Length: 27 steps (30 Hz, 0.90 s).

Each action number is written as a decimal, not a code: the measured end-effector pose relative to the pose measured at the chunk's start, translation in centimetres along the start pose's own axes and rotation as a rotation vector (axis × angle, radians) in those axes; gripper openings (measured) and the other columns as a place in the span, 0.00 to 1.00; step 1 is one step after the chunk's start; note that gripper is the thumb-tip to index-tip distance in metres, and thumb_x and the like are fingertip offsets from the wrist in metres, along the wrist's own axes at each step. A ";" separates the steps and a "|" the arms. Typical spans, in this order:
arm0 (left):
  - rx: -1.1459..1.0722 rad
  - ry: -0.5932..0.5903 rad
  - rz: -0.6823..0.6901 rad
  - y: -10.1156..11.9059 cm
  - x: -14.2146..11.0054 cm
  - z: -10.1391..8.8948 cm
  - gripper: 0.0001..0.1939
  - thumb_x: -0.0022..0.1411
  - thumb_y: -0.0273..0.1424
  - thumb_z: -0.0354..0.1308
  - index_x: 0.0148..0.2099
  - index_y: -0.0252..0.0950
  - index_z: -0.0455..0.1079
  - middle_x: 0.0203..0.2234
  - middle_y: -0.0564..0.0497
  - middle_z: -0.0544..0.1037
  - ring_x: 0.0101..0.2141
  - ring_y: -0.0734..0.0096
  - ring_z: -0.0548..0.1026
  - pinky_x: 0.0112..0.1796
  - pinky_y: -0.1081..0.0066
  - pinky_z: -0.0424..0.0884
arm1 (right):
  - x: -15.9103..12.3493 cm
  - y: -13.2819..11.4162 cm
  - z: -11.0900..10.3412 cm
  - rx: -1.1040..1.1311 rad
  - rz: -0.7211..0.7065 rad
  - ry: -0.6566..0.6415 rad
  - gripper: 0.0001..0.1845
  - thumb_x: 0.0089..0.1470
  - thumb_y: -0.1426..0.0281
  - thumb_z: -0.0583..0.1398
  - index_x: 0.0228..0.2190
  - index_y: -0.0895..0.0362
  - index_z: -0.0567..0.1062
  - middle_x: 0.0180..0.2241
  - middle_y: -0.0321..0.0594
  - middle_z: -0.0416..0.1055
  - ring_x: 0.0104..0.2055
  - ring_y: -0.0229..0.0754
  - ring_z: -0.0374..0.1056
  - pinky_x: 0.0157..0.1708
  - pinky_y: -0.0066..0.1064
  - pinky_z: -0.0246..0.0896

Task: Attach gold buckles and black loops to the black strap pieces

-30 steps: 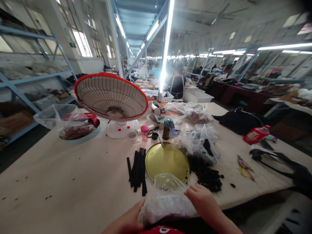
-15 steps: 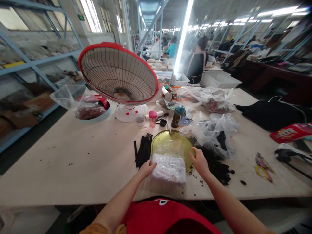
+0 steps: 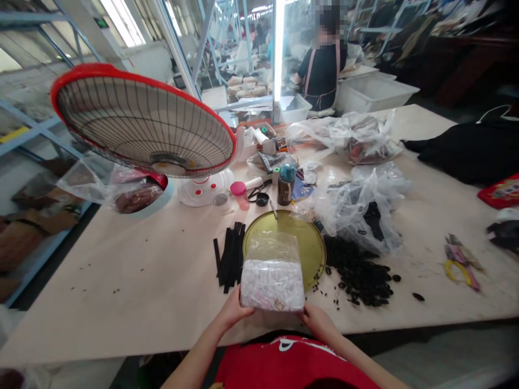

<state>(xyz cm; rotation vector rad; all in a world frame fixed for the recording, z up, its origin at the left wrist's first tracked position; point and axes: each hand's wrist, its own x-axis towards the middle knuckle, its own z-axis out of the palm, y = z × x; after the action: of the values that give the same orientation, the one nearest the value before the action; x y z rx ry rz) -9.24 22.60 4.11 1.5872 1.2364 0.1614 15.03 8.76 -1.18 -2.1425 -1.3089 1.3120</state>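
A clear plastic bag packed with small white pieces stands at the near edge of the table. My left hand grips its lower left corner and my right hand grips its lower right corner, both with fingers curled on the bag. Behind the bag lies a round gold tray. A bundle of black strips lies left of the tray, and a heap of small black pieces lies to its right.
A red-rimmed fan leans over the table at the left. Bottles and small jars stand behind the tray, with crumpled plastic bags at the right. Scissors lie far right. A person works at the far end.
The view tipped down. The bag came up onto the table, in front of the gold tray. Both hands slid from its sides down to its lower corners.
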 end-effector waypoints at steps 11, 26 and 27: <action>-0.028 0.170 -0.071 3.9 3.0 -0.9 0.32 0.44 0.38 0.62 0.50 0.28 0.62 0.43 0.41 0.73 0.41 0.61 0.71 0.41 0.69 0.66 | 2.0 -5.6 -5.7 0.467 -0.106 0.065 0.15 0.46 0.59 0.46 0.16 0.54 0.57 0.15 0.31 0.54 0.19 0.35 0.52 0.21 0.27 0.48; -0.127 0.257 0.041 10.7 8.9 -4.4 0.16 0.53 0.36 0.54 0.18 0.35 0.59 0.16 0.53 0.64 0.27 0.71 0.66 0.31 0.73 0.59 | 3.3 -16.6 -13.5 0.861 -0.425 0.142 0.17 0.49 0.60 0.55 0.17 0.57 0.62 0.18 0.31 0.57 0.22 0.33 0.52 0.26 0.27 0.49; -0.173 0.258 0.063 11.4 9.1 -4.4 0.16 0.54 0.37 0.53 0.19 0.35 0.59 0.17 0.53 0.64 0.27 0.72 0.65 0.31 0.73 0.59 | 3.1 -16.9 -14.0 0.882 -0.436 0.146 0.16 0.49 0.60 0.56 0.18 0.57 0.62 0.18 0.31 0.57 0.23 0.33 0.52 0.26 0.26 0.49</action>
<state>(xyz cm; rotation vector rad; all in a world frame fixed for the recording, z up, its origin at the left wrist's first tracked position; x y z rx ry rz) -0.91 33.51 10.67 1.4873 1.3314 0.5137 17.88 23.05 15.53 -1.2357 -0.8253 1.1944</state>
